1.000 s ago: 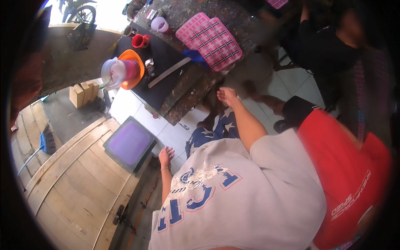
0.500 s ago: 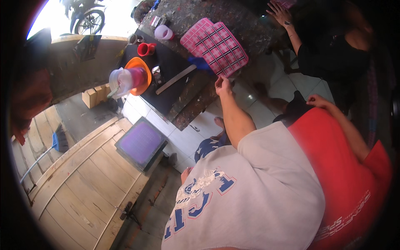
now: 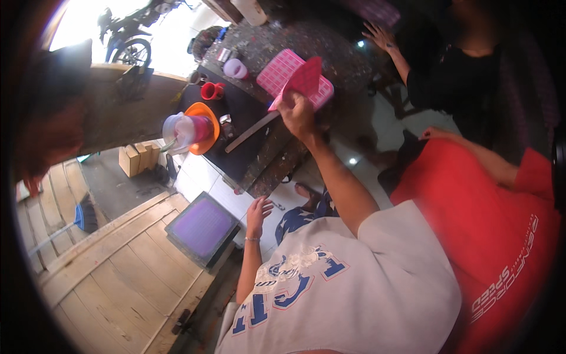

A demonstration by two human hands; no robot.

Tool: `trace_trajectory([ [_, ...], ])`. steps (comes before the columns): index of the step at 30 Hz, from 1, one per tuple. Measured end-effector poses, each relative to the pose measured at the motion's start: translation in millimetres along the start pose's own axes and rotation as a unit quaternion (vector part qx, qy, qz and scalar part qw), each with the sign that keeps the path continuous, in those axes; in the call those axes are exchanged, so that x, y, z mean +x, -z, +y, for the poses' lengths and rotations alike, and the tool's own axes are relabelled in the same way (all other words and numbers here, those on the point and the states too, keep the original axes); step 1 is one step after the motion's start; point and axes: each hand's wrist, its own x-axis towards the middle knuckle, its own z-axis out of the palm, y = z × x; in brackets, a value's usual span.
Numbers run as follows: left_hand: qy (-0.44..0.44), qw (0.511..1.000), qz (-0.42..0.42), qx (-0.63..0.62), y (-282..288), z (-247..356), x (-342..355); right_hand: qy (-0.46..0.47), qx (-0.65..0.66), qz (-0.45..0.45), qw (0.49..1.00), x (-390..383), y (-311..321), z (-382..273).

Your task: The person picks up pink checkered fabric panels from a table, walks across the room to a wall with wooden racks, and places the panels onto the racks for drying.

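Note:
My right hand (image 3: 298,117) pinches a pink plaid mat (image 3: 303,76), lifted and tilted over a similar pink pad (image 3: 274,74) with rounded corners on the paint-stained table (image 3: 230,41). A flat metal strip (image 3: 247,135) lies on the dark surface below that hand. My left hand (image 3: 257,215) is in the air below the table edge, fingers apart and loosely curved, holding nothing, beside a purple framed screen (image 3: 200,227). Left of the strip are an orange bowl (image 3: 207,138) with a translucent container (image 3: 183,127), a red cup (image 3: 211,89) and a pale purple cup (image 3: 234,68).
Another person in black (image 3: 448,76) has a hand raised at upper right; a person in red (image 3: 471,236) sits close at my right. Wooden boards (image 3: 118,277), a blue broom (image 3: 85,215) and boxes (image 3: 135,159) are at left. A motorcycle (image 3: 130,50) stands outside.
My right hand has moved up to the pads, taken hold of the top one and lifted it. My left hand has come back into fuller view. The person in black has raised a hand.

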Motion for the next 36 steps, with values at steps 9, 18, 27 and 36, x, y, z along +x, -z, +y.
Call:
trace_trajectory([
  [9, -0.053, 0.728, -0.521, -0.443, -85, 127, -44, -0.213, 0.505, -0.208, 0.81, -90, -15, -174],
  [18, -0.184, 0.712, -0.514, -0.442, 1, 160, -89, -0.077, 0.519, -0.286, 0.801, -120, 16, -209],
  [27, -0.206, 0.706, -0.523, -0.431, 22, 162, -90, -0.168, 0.455, -0.28, 0.828, -103, 3, -207],
  [36, -0.224, 0.704, -0.496, -0.456, 56, 152, -90, -0.179, 0.43, -0.27, 0.843, -125, -43, -207],
])
